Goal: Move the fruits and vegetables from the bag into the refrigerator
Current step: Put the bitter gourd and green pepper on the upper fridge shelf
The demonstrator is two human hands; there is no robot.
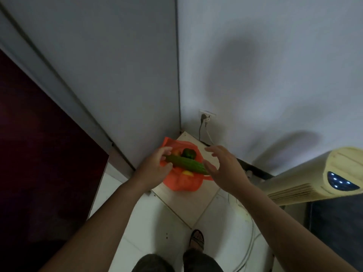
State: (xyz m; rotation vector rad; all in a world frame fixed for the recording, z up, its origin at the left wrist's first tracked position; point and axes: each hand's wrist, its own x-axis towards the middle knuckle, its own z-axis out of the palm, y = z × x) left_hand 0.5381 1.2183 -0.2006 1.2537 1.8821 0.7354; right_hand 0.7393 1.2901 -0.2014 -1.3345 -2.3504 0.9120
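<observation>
Two hands are working over the orange bag (184, 183): the left hand (155, 163) is gripping one end of the cucumber (186, 163) just above it, and the right hand (222, 165) is hovering spread open by the other end. Lifting it clear looks next.

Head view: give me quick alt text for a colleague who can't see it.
The left hand grips one end of a cucumber over an open orange bag, while the right hand is open by the other end. The bag sits on a pale board in a wall corner and holds a green pepper and other produce.
</observation>
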